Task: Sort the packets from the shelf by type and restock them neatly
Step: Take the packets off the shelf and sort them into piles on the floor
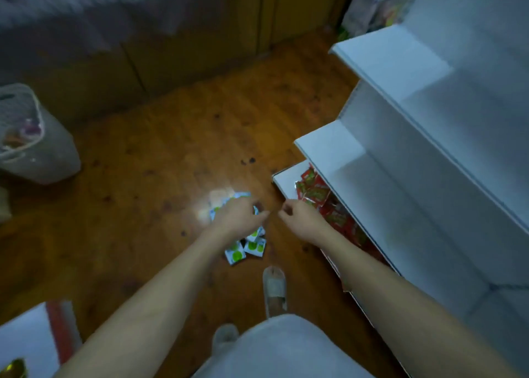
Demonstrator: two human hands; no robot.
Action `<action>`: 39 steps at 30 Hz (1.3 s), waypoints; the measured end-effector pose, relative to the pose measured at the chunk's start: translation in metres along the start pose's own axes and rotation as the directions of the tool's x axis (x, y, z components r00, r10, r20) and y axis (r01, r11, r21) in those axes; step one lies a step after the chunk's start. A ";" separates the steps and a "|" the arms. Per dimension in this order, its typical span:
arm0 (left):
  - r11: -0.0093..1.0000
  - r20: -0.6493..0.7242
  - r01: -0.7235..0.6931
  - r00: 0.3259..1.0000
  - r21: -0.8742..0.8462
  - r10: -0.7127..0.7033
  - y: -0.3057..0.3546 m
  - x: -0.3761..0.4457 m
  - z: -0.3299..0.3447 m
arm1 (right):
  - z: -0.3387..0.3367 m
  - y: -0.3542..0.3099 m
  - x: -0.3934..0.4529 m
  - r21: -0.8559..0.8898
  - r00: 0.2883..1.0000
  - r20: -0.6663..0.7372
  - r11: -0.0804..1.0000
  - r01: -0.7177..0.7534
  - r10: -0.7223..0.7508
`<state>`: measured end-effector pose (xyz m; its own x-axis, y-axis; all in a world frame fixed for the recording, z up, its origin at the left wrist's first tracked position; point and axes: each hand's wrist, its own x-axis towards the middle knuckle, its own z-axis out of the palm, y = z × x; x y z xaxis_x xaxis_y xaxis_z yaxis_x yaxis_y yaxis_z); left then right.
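White-green packets [246, 247] piled on wood floor [160, 137], left hand [237, 214] over them, grip unclear. Right hand [300, 220] loosely curled, holding nothing, beside red packets [315, 194] on bottom shelf [284, 181] of white rack [400, 154]. Basket [25, 137] far left, slippered foot [274, 286] near pile.

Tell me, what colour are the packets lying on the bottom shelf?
Red packets with green markings, seen best in the head view.
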<state>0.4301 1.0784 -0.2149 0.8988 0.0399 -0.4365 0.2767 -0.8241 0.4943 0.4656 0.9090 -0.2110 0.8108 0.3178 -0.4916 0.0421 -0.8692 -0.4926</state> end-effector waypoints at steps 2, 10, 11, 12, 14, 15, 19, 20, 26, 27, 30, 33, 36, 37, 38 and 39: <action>0.996 -0.016 -0.077 0.997 0.037 0.078 0.020 -0.023 -0.006 | -0.007 -0.001 -0.039 0.051 0.996 -0.070 0.998 -0.044 0.047; 0.874 0.009 -0.468 0.882 0.128 0.471 0.149 -0.087 -0.017 | -0.067 0.025 -0.181 0.173 0.899 -0.357 0.964 -0.202 0.253; 0.850 0.019 -0.509 0.859 0.139 0.511 0.171 -0.095 -0.019 | -0.078 0.030 -0.200 0.192 0.879 -0.391 0.958 -0.211 0.272; 0.822 0.026 -0.549 0.833 0.150 0.552 0.193 -0.104 -0.020 | -0.088 0.035 -0.218 0.212 0.857 -0.425 0.953 -0.219 0.291; 0.757 0.036 -0.627 0.774 0.186 0.632 0.236 -0.119 -0.022 | -0.109 0.047 -0.254 0.251 0.809 -0.491 0.941 -0.226 0.325; 0.724 0.041 -0.657 0.746 0.208 0.665 0.258 -0.127 -0.022 | -0.119 0.053 -0.272 0.267 0.784 -0.521 0.937 -0.226 0.338; 0.616 0.061 -0.748 0.646 0.247 0.761 0.333 -0.167 -0.013 | -0.151 0.085 -0.338 0.324 0.691 -0.610 0.918 -0.228 0.387; 0.596 0.057 -0.763 0.626 0.250 0.778 0.348 -0.176 -0.006 | -0.156 0.095 -0.353 0.333 0.668 -0.623 0.911 -0.242 0.406; 0.492 0.093 -0.823 0.534 0.284 0.840 0.426 -0.236 0.061 | -0.164 0.166 -0.435 0.352 0.563 -0.687 0.888 -0.294 0.459; 0.485 0.094 -0.826 0.528 0.289 0.844 0.437 -0.246 0.075 | -0.163 0.180 -0.448 0.356 0.556 -0.692 0.888 -0.291 0.460; 0.473 0.143 -0.841 0.519 0.263 0.843 0.469 -0.274 0.119 | -0.159 0.222 -0.489 0.379 0.544 -0.686 0.875 -0.301 0.484; 0.457 0.192 -0.860 0.500 0.226 0.845 0.501 -0.302 0.160 | -0.155 0.264 -0.528 0.410 0.531 -0.673 0.857 -0.313 0.515; 0.424 0.202 -0.877 0.468 0.226 0.860 0.529 -0.324 0.193 | -0.155 0.299 -0.565 0.434 0.521 -0.667 0.846 -0.309 0.533; 0.414 0.202 -0.881 0.458 0.227 0.865 0.538 -0.330 0.203 | -0.155 0.310 -0.576 0.438 0.520 -0.664 0.843 -0.312 0.537; 0.409 0.204 -0.885 0.453 0.223 0.868 0.546 -0.336 0.212 | -0.155 0.320 -0.585 0.442 0.519 -0.661 0.840 -0.314 0.542; 0.408 0.207 -0.888 0.448 0.210 0.870 0.553 -0.338 0.221 | -0.155 0.330 -0.594 0.449 0.516 -0.660 0.838 -0.311 0.546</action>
<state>0.2037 0.4836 0.0400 0.5731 -0.8157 0.0786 -0.7571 -0.4904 0.4315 0.0890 0.3742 0.0295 0.8269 -0.5603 -0.0483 -0.4791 -0.6570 -0.5821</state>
